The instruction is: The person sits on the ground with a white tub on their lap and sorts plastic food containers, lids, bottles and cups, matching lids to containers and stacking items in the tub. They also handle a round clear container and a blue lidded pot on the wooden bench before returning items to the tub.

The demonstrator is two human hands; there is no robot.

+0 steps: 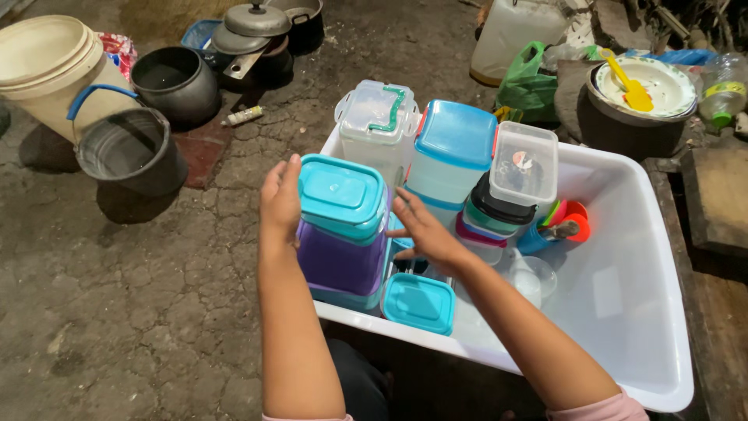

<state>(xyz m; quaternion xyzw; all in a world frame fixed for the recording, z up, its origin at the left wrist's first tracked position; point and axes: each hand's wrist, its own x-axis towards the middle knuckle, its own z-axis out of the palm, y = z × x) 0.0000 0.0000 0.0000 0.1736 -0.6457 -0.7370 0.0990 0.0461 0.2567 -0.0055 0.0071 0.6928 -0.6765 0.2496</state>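
Standing at the upper left of the frame are a cream plastic bucket with a blue handle (48, 66), a grey metal pail (131, 150) and a black round cooking pot (174, 81) on the cracked concrete ground. Right of them, at the frame's centre, the left hand (280, 201) presses flat against the side of a teal-lidded square plastic container (342, 195), fingers straight and loose rather than curled. That container tops a purple plastic box (340, 263), stacked at the left end of a large white plastic tub (623, 312). The right hand (421, 229) braces the stack's other side, fingers spread and released, gripping nothing outright. Below it lies a small teal-lidded flat container (419, 302); behind stand a clear tall canister with green clips (377, 125) and a blue-lidded square box (454, 152). Further right, a clear rectangular lidded box (523, 165) caps a leaning pile. I judge the stack risks toppling over the tub's rim, since flat palms give little hold on smooth plastic. At upper right a yellow plastic spoon (631, 87) rests on a white plate.
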